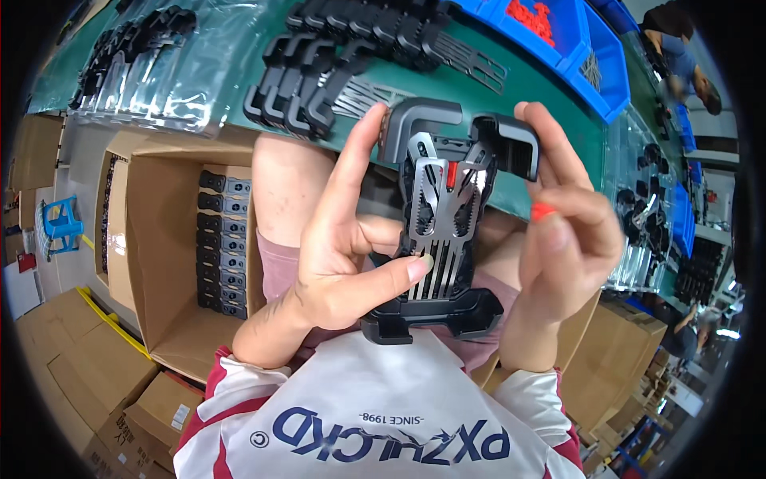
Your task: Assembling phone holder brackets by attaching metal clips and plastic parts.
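Observation:
A black phone holder [447, 199] with a silver slotted plate is held upright over my lap. My left hand [343, 247] grips it from the left, thumb on the slots and a finger reaching up to its upper left clamp arm. A small red part [452, 175] sits near the top of the plate. In my right hand [570, 231], thumb and finger pinch another small red piece [542, 211], whose shape is mostly hidden. Its other fingers reach up beside the holder's upper right clamp arm [511, 146].
Several black clamp assemblies [299, 84] lie on the green table [550, 112]. Beyond stand blue bins [594, 76], one with red parts [531, 22]. An open cardboard box [167, 319] at my left holds stacked black and grey parts [223, 243]. A blue stool [62, 225] stands farther left.

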`<action>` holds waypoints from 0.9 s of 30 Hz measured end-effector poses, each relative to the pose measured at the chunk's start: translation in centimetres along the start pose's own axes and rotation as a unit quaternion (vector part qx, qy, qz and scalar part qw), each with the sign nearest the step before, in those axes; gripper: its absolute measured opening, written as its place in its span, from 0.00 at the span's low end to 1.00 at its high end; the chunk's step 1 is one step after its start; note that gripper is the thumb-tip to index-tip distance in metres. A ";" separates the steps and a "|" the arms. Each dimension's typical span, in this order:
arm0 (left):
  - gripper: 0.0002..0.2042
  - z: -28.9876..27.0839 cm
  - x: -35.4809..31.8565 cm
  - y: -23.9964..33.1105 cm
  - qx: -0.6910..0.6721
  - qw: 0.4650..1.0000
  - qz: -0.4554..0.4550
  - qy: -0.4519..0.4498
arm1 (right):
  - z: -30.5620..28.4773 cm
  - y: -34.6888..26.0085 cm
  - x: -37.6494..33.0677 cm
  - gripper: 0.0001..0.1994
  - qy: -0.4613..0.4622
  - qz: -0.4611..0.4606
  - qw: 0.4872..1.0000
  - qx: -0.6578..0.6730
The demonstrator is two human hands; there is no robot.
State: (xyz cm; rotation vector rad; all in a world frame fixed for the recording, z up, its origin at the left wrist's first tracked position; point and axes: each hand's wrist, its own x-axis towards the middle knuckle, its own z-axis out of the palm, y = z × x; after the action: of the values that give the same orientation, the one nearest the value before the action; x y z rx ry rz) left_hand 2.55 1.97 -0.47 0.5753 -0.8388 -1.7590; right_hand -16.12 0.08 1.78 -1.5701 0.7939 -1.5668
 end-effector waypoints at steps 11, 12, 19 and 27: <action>0.51 0.5 -0.7 -1.1 0.059 0.997 -0.037 -0.043 | -0.2 -1.1 0.0 0.07 -0.120 -0.125 0.920 -0.351; 0.51 0.5 -0.7 -1.2 0.072 0.995 -0.032 -0.055 | -0.2 -1.1 0.0 0.07 -0.139 -0.139 0.907 -0.371; 0.51 0.4 -0.7 -1.8 0.078 0.995 0.002 -0.065 | -0.2 -1.7 -0.2 0.08 -0.168 -0.145 0.891 -0.395; 0.50 0.7 -1.0 -2.1 0.085 0.995 0.016 -0.057 | 0.0 -2.4 0.0 0.09 -0.166 -0.095 0.892 -0.410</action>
State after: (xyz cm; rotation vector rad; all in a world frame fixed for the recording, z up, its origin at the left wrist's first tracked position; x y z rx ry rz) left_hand 1.13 3.53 -1.66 0.5738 -1.0806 -1.7150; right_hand -16.37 1.34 3.79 -2.5027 1.2161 -1.0586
